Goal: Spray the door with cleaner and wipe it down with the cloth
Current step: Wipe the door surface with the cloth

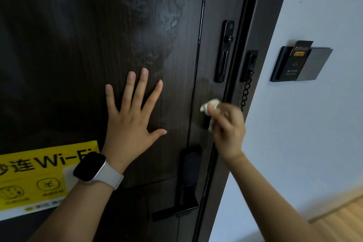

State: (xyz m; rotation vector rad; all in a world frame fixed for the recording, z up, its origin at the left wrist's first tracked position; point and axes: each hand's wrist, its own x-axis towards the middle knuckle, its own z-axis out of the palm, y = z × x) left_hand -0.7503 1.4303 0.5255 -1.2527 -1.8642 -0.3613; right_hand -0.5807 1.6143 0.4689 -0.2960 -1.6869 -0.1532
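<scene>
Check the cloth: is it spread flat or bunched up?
Bunched up. The cloth is a small white wad pinched in the right hand against the door.

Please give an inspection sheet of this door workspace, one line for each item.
Surface: dark wooden door with pale streaky smears in its upper middle.
Job's things: white cloth near the door's edge; no spray bottle seen.
Clutter: yellow Wi-Fi sign on the door.
Grippers: left hand flat on the door, fingers spread; right hand pinches the cloth.
Cables: nothing seen.
Surroundings: door chain, lever handle, wall card holder.
</scene>
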